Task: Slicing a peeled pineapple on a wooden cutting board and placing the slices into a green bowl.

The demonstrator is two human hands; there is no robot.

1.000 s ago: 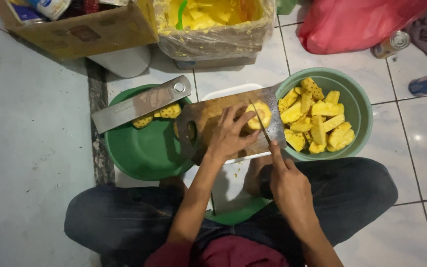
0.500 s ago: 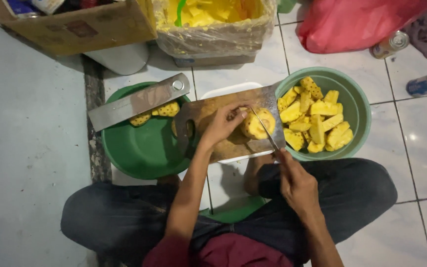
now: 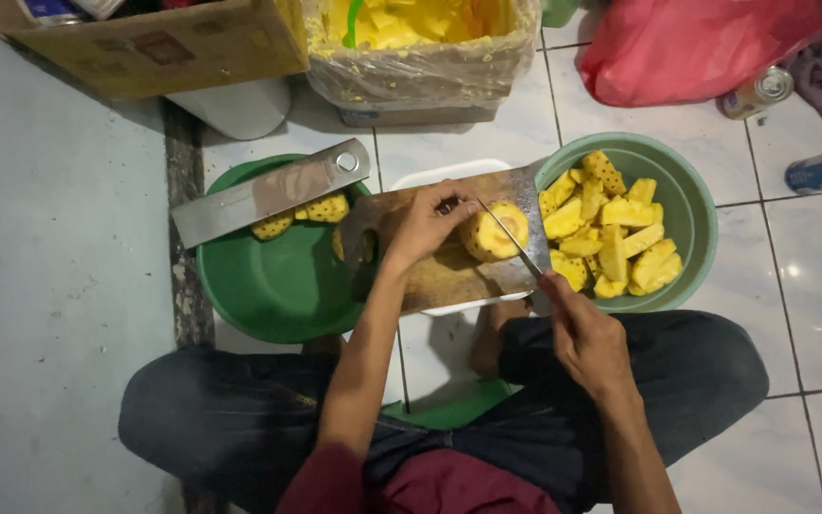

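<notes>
Yellow peeled pineapple chunk [image 3: 493, 231] on worn wooden cutting board [image 3: 430, 276], steadied by curled left hand [image 3: 427, 224]; right hand [image 3: 586, 338] clenched around thin-bladed knife [image 3: 509, 236].

Cardboard box [image 3: 159, 43] and red bag [image 3: 706, 43] cut by top edge; knife [image 3: 514, 240] handle hidden inside right fist.

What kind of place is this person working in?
Probably a home or small food-stall floor: a tiled floor, a wooden cutting board with pineapple on it, and green basins of cut fruit.
</notes>
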